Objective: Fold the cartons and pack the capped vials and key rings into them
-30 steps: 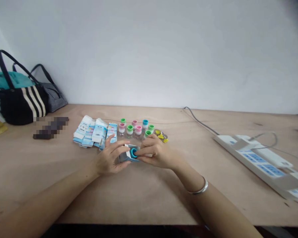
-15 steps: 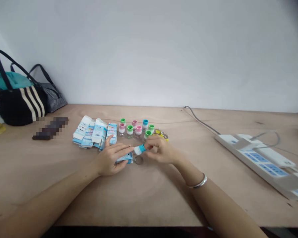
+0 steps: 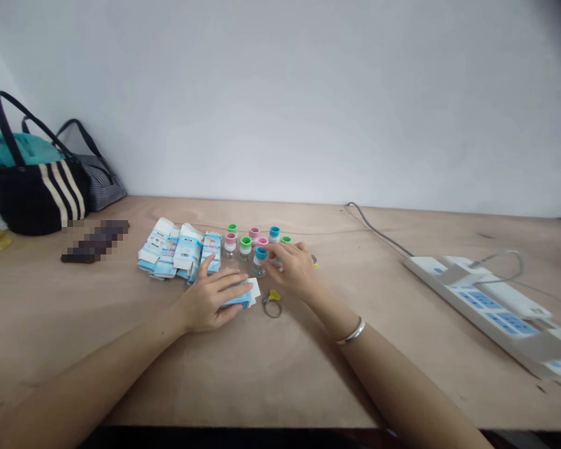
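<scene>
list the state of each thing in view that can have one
left hand, lying over a small blue-and-white carton
right hand, fingertips at a blue-capped glass vial
small blue-and-white carton, lying on the table, white end showing
blue-capped glass vial, upright, capped
metal ring with yellow tag, lying on the table
flattened cartons, loosely piled
black striped tote bag, upright, handles up

blurred dark object (image 3: 95, 241), power strip (image 3: 486, 305) cut off
</scene>
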Motion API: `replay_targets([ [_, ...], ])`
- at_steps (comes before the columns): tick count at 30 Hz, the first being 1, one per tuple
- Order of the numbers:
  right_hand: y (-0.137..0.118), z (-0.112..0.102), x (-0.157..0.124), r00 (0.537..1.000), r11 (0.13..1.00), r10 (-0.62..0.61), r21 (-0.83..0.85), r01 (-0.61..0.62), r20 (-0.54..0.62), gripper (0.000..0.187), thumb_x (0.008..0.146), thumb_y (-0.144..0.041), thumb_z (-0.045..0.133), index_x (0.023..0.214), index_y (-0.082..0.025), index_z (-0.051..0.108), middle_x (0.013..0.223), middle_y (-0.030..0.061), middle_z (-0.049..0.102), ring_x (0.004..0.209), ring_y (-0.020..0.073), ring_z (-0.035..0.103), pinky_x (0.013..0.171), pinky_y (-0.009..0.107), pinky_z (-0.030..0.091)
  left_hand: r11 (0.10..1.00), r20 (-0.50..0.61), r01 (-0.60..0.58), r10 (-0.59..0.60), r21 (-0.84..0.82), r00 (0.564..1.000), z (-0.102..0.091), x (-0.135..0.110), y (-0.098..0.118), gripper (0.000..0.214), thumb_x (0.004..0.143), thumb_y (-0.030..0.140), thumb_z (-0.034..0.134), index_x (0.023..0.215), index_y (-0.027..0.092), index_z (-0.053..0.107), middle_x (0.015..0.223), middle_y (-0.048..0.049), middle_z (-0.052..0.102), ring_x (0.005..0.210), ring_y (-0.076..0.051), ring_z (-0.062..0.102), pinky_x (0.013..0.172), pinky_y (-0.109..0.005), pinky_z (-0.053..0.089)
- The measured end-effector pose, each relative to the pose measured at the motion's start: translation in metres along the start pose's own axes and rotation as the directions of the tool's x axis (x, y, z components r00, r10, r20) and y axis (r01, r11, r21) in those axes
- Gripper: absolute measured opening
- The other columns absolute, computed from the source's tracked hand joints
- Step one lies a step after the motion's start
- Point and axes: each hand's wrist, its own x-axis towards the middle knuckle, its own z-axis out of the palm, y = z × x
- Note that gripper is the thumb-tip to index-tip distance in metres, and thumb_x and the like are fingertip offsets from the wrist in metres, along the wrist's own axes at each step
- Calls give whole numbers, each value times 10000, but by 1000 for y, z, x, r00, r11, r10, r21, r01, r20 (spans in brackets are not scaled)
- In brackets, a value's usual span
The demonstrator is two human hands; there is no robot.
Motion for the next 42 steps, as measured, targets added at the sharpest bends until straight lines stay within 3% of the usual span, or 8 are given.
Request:
replay_targets([
  [3,-1,-16,-6,967,986,-96,153,61,234,140,830,-304,592,762,-183,607,704,19,628,619,127,528,581,250,316,1000,14,-16,15,17,1000,2,-2,-3,335,859,284,545,1191,264,579,1250,-43,616,1191,-220,544,1149,-505,156],
  [7,-7,-27,-16,815,966,-174,259,31,552,215,673,-364,748,689,-194,617,616,-36,597,534,91,503,488,217,279,1000,25,-6,6,-2,1000,3,-4,-3,335,865,294,537,1196,255,576,1267,-53,604,1203,-222,534,1153,-518,133],
  [14,-8,-34,-15,755,976,-128,216,-18,643,143,668,-79,607,592,-198,630,543,-39,612,455,82,463,446,227,263,1000,41,-3,4,-17,999,1,-4,0,366,868,277,529,1233,251,545,1282,-59,593,1207,-222,532,1159,-537,62],
  [17,4,-52,-10,791,990,-79,138,-7,606,134,666,-89,579,589,-193,612,551,-31,607,479,90,475,482,226,289,1000,34,-3,4,-17,999,1,-5,0,386,863,264,532,1249,257,534,1282,-60,593,1193,-221,546,1158,-542,46],
  [22,29,-57,-5,927,970,209,-189,-155,313,151,797,-261,544,696,-196,636,612,9,624,531,128,511,513,248,275,998,18,-49,49,-33,999,8,-6,-5,393,862,246,532,1254,254,527,1284,-69,589,1185,-212,551,1153,-521,156],
  [31,40,-31,-7,903,880,392,-360,-311,178,173,822,-344,544,794,-205,643,721,43,669,610,174,571,504,259,252,990,14,-140,140,-14,990,16,-5,-10,377,873,249,533,1248,228,510,1301,-92,562,1211,-231,523,1027,-443,436],
  [36,16,-31,-8,981,981,185,67,-181,-55,245,874,-376,511,751,-186,605,628,25,601,559,138,517,545,261,359,995,-81,-65,58,-80,995,21,-6,-12,564,825,287,618,1334,231,382,1334,-143,484,1199,-260,525,963,-430,496],
  [42,-30,-19,-10,952,942,-293,195,272,89,355,825,-454,597,1061,-190,612,1033,90,664,1008,234,560,880,396,396,976,-155,-157,133,-151,979,28,-7,-14,450,824,283,623,1205,262,383,1372,-121,362,1159,-243,543,950,-430,508],
])
